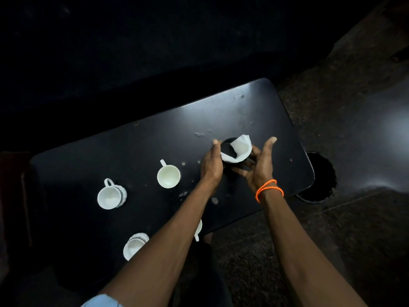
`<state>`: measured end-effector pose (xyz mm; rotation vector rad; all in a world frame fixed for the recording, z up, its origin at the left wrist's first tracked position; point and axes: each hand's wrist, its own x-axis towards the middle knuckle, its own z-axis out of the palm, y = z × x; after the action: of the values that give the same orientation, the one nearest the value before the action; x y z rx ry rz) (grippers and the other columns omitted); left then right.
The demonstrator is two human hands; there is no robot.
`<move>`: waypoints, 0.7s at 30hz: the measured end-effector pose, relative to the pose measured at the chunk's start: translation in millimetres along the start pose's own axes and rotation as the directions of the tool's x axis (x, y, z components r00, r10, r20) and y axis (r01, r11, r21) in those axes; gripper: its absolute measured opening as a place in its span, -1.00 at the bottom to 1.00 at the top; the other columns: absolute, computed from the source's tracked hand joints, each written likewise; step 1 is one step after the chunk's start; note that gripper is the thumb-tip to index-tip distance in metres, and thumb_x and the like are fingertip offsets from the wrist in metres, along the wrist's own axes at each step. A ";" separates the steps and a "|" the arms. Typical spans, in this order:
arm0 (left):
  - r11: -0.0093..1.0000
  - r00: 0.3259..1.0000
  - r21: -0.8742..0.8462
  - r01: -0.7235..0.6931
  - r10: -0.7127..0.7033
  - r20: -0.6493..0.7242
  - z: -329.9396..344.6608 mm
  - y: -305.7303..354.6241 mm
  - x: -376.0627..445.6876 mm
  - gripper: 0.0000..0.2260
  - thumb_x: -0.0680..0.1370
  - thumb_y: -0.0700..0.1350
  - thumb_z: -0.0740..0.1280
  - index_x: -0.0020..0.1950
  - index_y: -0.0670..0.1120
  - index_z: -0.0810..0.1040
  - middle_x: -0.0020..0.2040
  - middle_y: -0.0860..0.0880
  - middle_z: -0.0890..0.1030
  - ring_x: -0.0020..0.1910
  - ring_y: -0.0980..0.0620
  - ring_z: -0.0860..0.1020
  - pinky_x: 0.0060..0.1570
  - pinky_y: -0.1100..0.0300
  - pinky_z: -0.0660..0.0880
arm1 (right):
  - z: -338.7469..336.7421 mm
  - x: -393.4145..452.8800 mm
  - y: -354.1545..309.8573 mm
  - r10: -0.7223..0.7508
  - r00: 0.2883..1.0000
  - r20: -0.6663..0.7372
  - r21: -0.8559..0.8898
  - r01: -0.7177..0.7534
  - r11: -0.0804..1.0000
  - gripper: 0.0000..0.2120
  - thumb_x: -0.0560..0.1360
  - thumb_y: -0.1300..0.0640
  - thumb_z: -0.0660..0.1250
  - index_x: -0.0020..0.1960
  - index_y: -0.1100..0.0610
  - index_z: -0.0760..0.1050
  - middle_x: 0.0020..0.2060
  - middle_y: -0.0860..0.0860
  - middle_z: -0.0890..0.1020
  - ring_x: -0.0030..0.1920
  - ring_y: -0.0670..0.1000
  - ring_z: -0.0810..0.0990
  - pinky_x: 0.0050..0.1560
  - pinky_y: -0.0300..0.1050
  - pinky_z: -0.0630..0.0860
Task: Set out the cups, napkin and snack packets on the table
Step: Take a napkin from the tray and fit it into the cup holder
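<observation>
white paper napkin (239, 149) is sitting folded and curved inside a dark round holder (228, 149), which is raised over the right half of the dark, glossy rectangular table (137, 142) between both hands. the left hand (212, 165) is cupping the holder's left side, its fingers curling round it with the thumb tip showing at the top edge. the right hand (260, 167) is supporting the holder from the right and below, its fingers bending under it while the thumb is pointing straight up, apart from the napkin; it is wearing an orange beaded bracelet (269, 189) on the wrist.

four white ceramic cups are standing on the table. a smooth white cup (168, 176) is sitting near the middle, handle pointing away, just left of the left wrist. a ribbed white cup (111, 196) is standing further left, well apart from it. another ribbed white cup (134, 245) is sitting at the near edge, partly hidden by the left forearm, and a fourth white cup (198, 230) is peeking out from behind the same forearm. pale crumbs and smears are dotting the tabletop. snack packets are impossible to make out in the dim light.
</observation>
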<state>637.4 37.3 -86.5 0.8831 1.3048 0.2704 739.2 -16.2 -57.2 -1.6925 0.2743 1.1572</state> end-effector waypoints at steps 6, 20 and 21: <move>0.998 1.000 0.070 0.006 -0.004 -0.020 -22.0 -22.7 -24.1 -0.46 0.70 0.29 -0.02 0.42 0.10 0.60 0.39 0.00 0.64 0.42 -0.04 0.55 0.49 -0.07 0.41 | -4.3 -26.3 35.9 0.026 1.000 -0.011 0.076 -0.025 0.997 -0.05 0.51 -0.58 -0.13 0.34 0.10 0.64 0.23 0.10 0.72 0.25 0.15 0.68 0.17 0.22 0.65; 1.000 0.999 0.009 -0.004 0.003 0.051 -36.6 -61.3 -43.0 -0.39 0.68 0.34 -0.03 0.46 0.05 0.57 0.43 -0.03 0.61 0.46 -0.06 0.52 0.52 -0.12 0.38 | -11.9 -44.9 71.7 0.038 0.999 -0.028 0.036 -0.036 0.999 -0.10 0.53 -0.56 -0.08 0.31 0.10 0.65 0.21 0.10 0.73 0.22 0.15 0.69 0.03 0.10 0.64; 1.000 0.998 0.002 -0.003 0.002 0.060 -37.7 -61.4 -42.8 -0.37 0.66 0.36 -0.02 0.46 0.05 0.57 0.43 -0.03 0.61 0.46 -0.07 0.52 0.51 -0.14 0.39 | -12.0 -44.5 71.4 0.030 0.999 -0.031 0.009 -0.030 1.000 -0.10 0.53 -0.56 -0.09 0.30 0.09 0.66 0.20 0.10 0.73 0.22 0.14 0.69 0.05 0.09 0.63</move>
<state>572.7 -14.6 -98.3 0.8881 1.2485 0.2429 676.6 -73.1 -65.3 -1.7059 0.3245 1.1508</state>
